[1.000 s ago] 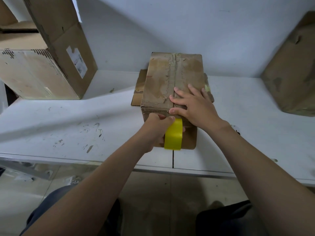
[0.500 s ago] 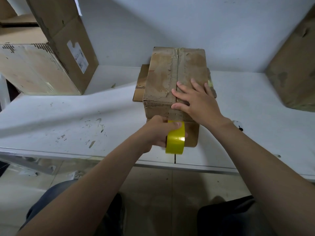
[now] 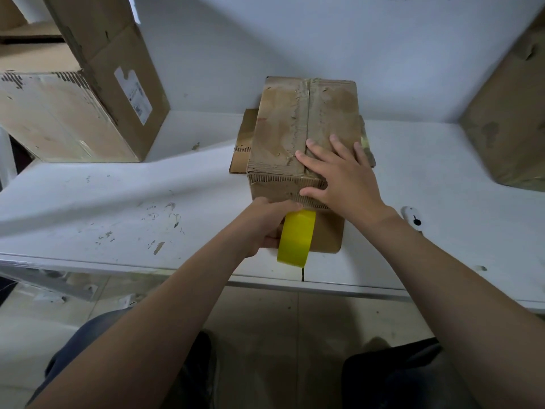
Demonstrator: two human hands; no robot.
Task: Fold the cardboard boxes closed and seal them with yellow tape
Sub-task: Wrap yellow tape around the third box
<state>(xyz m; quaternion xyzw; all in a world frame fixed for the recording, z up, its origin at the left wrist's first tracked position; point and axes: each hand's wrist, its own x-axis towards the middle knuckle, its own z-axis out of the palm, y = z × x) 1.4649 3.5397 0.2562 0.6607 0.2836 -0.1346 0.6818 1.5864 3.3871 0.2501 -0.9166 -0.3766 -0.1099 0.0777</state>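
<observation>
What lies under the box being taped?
Flat cardboard pokes out from under the box on the left, right and near sides. Whether it is one sheet or flaps is covered.

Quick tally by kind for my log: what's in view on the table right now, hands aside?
Cardboard boxes: 3 (centre box, left box, right box)
Yellow tape roll: 1
Small white object: 1
Total: 5
Cardboard behind the left box may be another box; I cannot tell.

Bare left hand (image 3: 263, 224), right hand (image 3: 343, 180), forearms (image 3: 182, 299). Left trouser leg (image 3: 75, 346) blue-grey, denim-like; right trouser leg (image 3: 398, 376) darker, near black.
</observation>
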